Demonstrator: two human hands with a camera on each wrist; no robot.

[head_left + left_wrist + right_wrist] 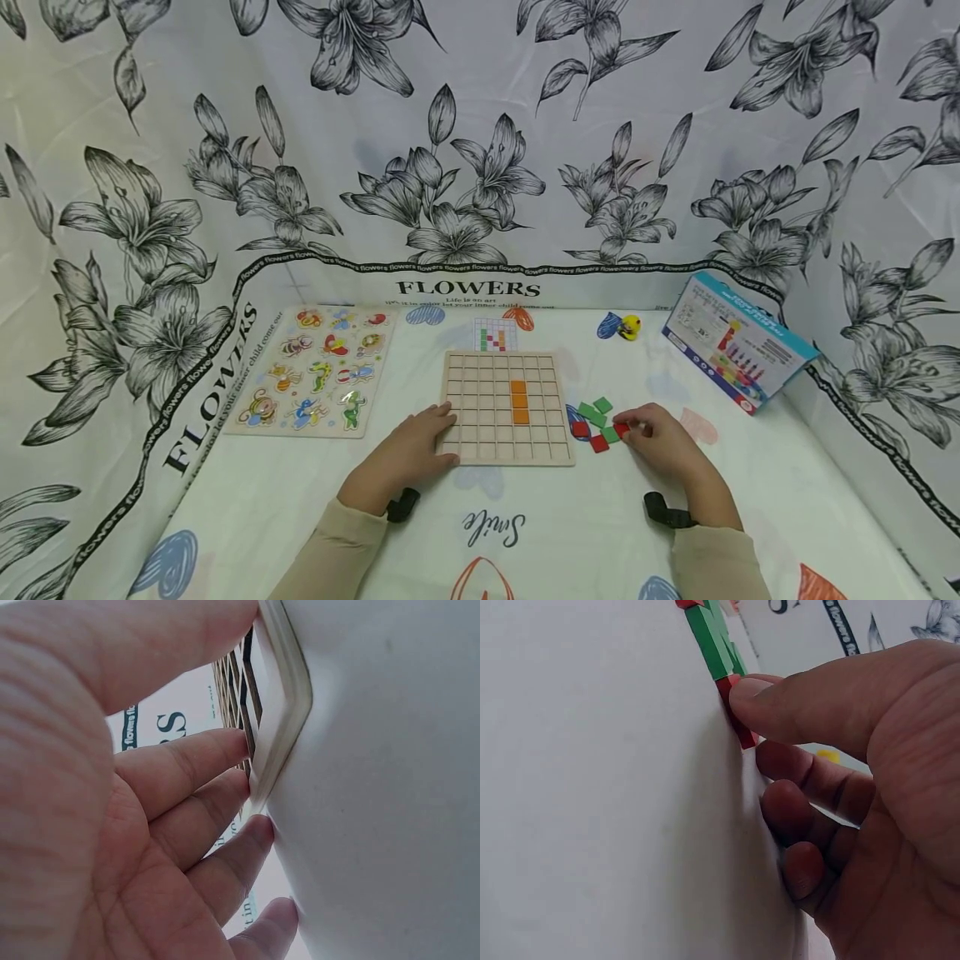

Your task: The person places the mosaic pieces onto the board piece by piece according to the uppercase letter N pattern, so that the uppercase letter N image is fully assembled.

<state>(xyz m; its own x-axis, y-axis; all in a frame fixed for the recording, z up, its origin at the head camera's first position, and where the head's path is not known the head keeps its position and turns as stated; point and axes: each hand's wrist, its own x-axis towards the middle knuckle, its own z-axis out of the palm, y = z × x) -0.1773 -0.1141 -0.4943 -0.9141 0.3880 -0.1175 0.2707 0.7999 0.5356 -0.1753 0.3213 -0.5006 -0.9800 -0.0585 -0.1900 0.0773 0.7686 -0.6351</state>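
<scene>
A wooden grid board (480, 454) lies flat on the table, with orange square tiles (519, 402) in a short column right of its middle. My left hand (411, 450) rests at the board's left side, fingertips on the edge and thumb by the near corner. In the left wrist view the left fingers (225, 870) reach along the board's rim (289, 697) without curling round it. My right hand (663, 442) pinches a red tile (735, 712) between thumb and index finger, low at the table. Beside it lie loose green tiles (592, 415) and red tiles (599, 444).
Behind the board lies a pattern card (495, 335) with coloured squares. An insect puzzle board (300, 367) is at the left. A blue and white box (738, 342) stands tilted at the back right, with a small yellow toy (629, 327) near it. Flowered cloth (465, 200) hangs behind.
</scene>
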